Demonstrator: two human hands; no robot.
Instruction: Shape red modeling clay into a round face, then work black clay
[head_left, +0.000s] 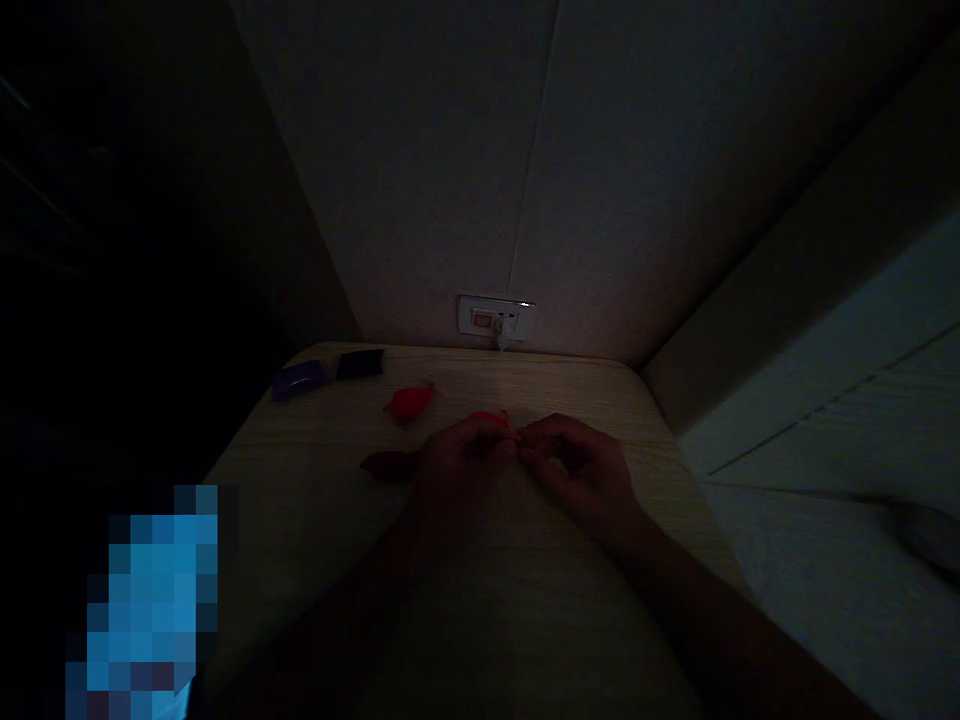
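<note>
In dim light, my left hand (461, 455) and my right hand (581, 465) meet fingertip to fingertip above the wooden tabletop. Each is closed in a pinch; whatever sits between the fingertips is too small and dark to name. Just behind my left fingers shows a bright red item (489, 417), partly covered by them. A dark red, elongated item (390, 465) lies beside my left hand, its right end hidden. Farther back on the left is a red, rounded item with thin pointed ends (409, 403).
A purple packet (298, 380) and a black flat item (360, 364) lie at the tabletop's (315, 440) back left. A wall socket with a plug (496, 320) is just above the back edge. A lit, pixelated blue area (154, 590) fills the lower left.
</note>
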